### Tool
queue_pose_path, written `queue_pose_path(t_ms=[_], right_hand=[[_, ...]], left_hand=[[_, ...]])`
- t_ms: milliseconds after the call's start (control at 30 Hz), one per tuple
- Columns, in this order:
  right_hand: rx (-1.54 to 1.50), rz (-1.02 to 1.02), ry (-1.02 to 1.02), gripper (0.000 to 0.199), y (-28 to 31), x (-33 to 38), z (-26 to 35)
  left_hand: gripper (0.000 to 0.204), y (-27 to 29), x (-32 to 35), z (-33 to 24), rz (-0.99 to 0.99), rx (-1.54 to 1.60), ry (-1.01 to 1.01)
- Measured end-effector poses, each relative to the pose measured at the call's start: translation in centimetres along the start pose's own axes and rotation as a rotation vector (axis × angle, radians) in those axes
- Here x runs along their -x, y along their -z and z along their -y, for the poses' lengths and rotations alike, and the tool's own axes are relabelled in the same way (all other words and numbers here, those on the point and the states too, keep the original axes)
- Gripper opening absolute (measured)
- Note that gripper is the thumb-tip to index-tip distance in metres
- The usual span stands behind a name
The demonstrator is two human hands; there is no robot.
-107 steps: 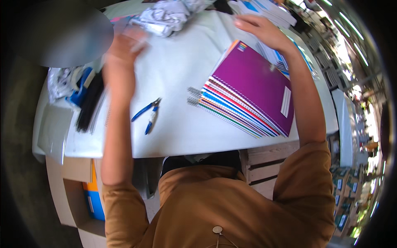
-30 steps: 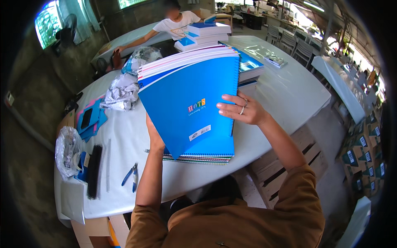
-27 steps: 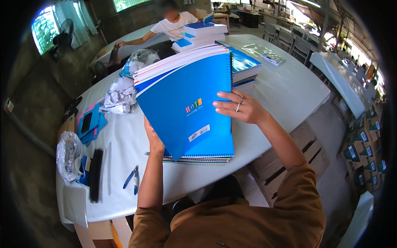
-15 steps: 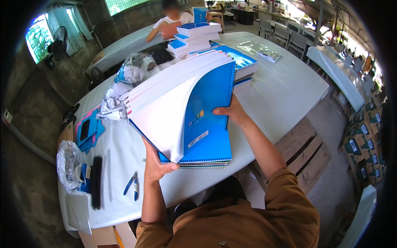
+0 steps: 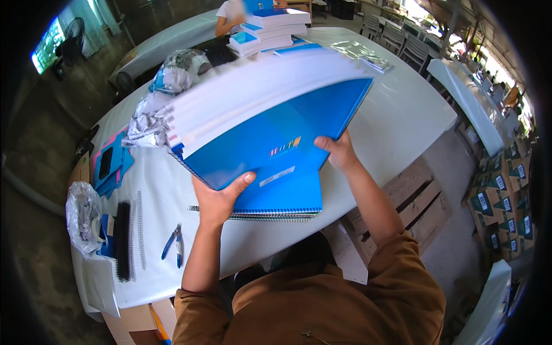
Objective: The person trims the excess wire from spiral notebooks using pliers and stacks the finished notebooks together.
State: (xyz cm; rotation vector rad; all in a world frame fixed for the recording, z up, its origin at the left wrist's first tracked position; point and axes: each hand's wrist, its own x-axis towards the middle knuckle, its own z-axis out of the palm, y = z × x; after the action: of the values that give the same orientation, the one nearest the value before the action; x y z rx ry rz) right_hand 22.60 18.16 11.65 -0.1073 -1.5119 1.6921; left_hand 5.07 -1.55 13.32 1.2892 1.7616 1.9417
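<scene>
A thick spiral-bound book with a blue cover (image 5: 247, 146) is held tilted between my two hands, its white pages fanned out and smeared by motion. My left hand (image 5: 218, 198) grips its lower left edge by the coil, thumb on the cover. On the right edge is my right hand (image 5: 339, 152), its thumb also on the cover and its fingers hidden behind. Right under the book lies a stack of blue spiral-bound books (image 5: 279, 200), coils toward me.
Blue-handled pliers (image 5: 172, 246), black binding coils (image 5: 122, 241) and a plastic bag (image 5: 84, 218) lie on the left of the white table (image 5: 402, 109). Crumpled wrapping (image 5: 144, 129) sits behind them. Across the table, a person (image 5: 230, 17) is near piled books (image 5: 276, 26). Cartons (image 5: 506, 201) stand at right.
The book's cover has swung over from bent upright to lying across the pages. My left hand has moved up along the coil edge; my right hand has shifted slightly right.
</scene>
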Motion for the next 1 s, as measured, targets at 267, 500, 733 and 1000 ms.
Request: queue_pose_path(t_ms=[267, 500, 733, 1000], right_hand=[[0.506, 0.069, 0.039, 0.079, 2.1, 1.4, -2.9], [0.33, 0.119, 0.938, 0.026, 2.1, -1.1, -0.8], [0.088, 0.301, 0.257, 0.034, 9.4, 3.3, 1.0], [0.079, -0.188, -0.09, 0.075, 8.9, 2.3, 7.4]], left_hand=[[0.062, 0.2, 1.0, 4.4, 0.249, 0.036, 0.182], [0.029, 0.1, -4.0, 5.6, 0.141, -0.164, -1.088], [0.028, -3.9, -2.2, 4.6, 0.318, 0.106, -0.51], [0.058, -8.3, -10.3, -1.9, 0.59, 0.141, 0.128]])
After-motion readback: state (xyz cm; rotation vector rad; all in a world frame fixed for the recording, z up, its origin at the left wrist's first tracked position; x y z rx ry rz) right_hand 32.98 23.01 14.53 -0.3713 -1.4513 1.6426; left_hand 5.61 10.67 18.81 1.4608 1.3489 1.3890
